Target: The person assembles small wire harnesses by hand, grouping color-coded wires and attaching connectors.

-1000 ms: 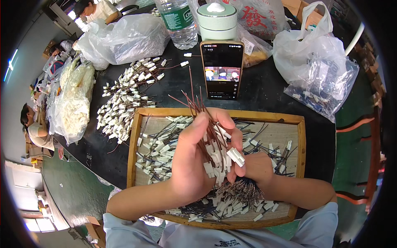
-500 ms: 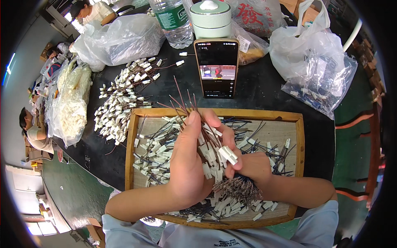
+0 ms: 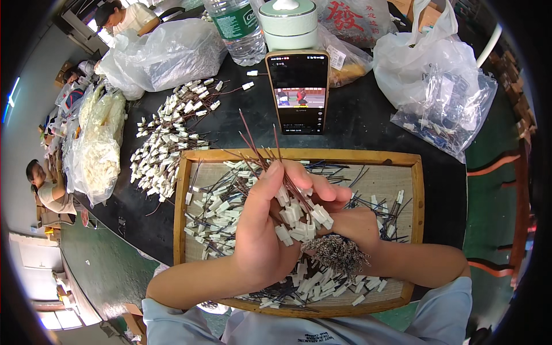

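Observation:
My left hand (image 3: pixel 259 230) is cupped round a bunch of brown wires with white plastic connectors (image 3: pixel 296 215). The bare wire ends stick up past my thumb, and the connectors hang toward my right wrist. Close beside it, my right hand (image 3: pixel 357 228) is closed round a thick bundle of dark wires (image 3: pixel 338 256), whose many metal-tipped ends fan out toward me. Most of its fingers are hidden behind the left hand and the wires. Beneath both hands lies a wood-framed tray (image 3: pixel 418 201) holding many white connectors on dark wires (image 3: pixel 215 215).
A heap of brown-wired white connectors (image 3: pixel 167 149) lies left of the tray. Beyond the tray stand a phone (image 3: pixel 298 92), a lidded pale green container (image 3: pixel 288 26) and a water bottle (image 3: pixel 237 29). Plastic bags (image 3: pixel 422 75) line the back and right. Other people sit at the far left.
The fingers of my left hand have straightened out to the right, and the connectors have gathered lower in the palm. The dark bundle has shifted slightly right.

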The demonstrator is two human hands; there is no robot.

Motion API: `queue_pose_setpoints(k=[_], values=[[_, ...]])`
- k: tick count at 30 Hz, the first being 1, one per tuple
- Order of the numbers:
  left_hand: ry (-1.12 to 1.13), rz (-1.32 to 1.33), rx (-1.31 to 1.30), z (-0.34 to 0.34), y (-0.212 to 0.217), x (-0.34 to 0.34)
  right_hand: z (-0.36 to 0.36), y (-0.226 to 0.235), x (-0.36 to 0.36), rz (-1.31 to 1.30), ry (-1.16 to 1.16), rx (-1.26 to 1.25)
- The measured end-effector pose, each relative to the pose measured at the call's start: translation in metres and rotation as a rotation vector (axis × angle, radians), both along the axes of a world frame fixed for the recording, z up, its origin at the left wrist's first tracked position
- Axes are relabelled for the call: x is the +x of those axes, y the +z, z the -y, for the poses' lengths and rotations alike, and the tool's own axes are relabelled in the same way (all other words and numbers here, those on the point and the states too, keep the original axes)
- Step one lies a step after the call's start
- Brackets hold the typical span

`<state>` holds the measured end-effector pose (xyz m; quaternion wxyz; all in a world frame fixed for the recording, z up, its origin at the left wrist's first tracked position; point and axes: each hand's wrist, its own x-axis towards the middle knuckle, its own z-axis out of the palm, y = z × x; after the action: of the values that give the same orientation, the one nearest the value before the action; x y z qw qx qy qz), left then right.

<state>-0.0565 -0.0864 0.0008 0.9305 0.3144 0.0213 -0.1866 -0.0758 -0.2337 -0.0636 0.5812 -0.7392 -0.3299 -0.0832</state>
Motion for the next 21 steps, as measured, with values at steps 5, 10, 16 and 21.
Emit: queue_pose_setpoints(k=[5, 10, 16, 21], values=[[-0.036, 0.043, 0.081, -0.001, -0.003, -0.002, -0.001, 0.006, 0.0, -0.086, 0.013, -0.012], [-0.06, 0.051, 0.086, -0.002, -0.007, -0.001, 0.001, 0.001, -0.004, -0.167, -0.006, 0.03], [-0.037, -0.076, 0.009, 0.0, -0.002, 0.001, 0.002, 0.0, -0.001, 0.009, -0.017, 0.015], [-0.077, -0.082, 0.15, -0.005, 0.007, 0.003, 0.003, 0.008, -0.003, -0.103, 0.068, -0.017]])
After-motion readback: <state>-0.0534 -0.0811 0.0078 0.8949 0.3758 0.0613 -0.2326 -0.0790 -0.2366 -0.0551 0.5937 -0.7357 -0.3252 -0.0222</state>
